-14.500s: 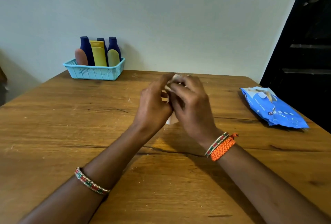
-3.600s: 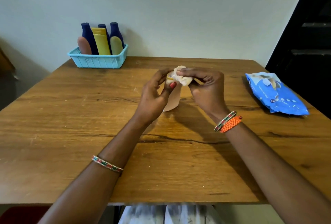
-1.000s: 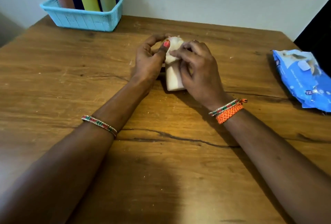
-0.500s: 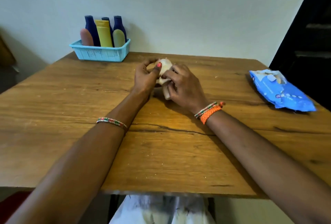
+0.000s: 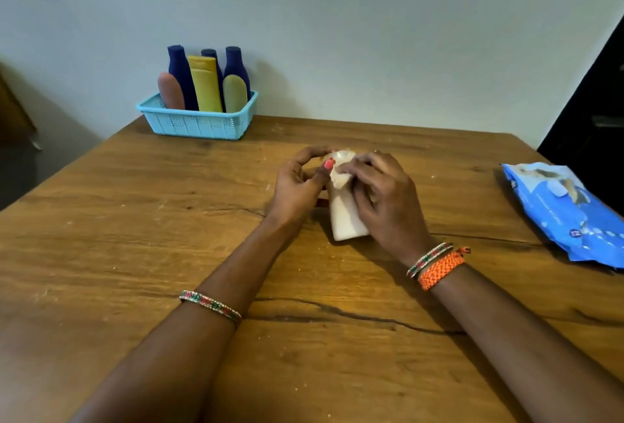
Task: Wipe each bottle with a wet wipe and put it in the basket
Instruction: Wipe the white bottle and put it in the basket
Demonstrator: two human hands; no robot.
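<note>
Between the two hands, at mid-table, a pale bottle [image 5: 345, 216] stands tilted with its base on the wooden table [image 5: 135, 236]; the left hand [image 5: 297, 189] grips its upper part, thumb on the cap, while the right hand [image 5: 385, 201] curls around its side and presses a crumpled wet wipe [image 5: 341, 177] against the neck. Far beyond the left hand sits the turquoise basket [image 5: 197, 123] holding upright bottles [image 5: 206, 84], and well to the right of the right hand lies the blue wipes packet [image 5: 567, 213].

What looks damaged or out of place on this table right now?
A long dark crack runs across the wooden table under the forearms. The blue wipes pack lies crumpled near the right edge. Nothing looks spilled.
</note>
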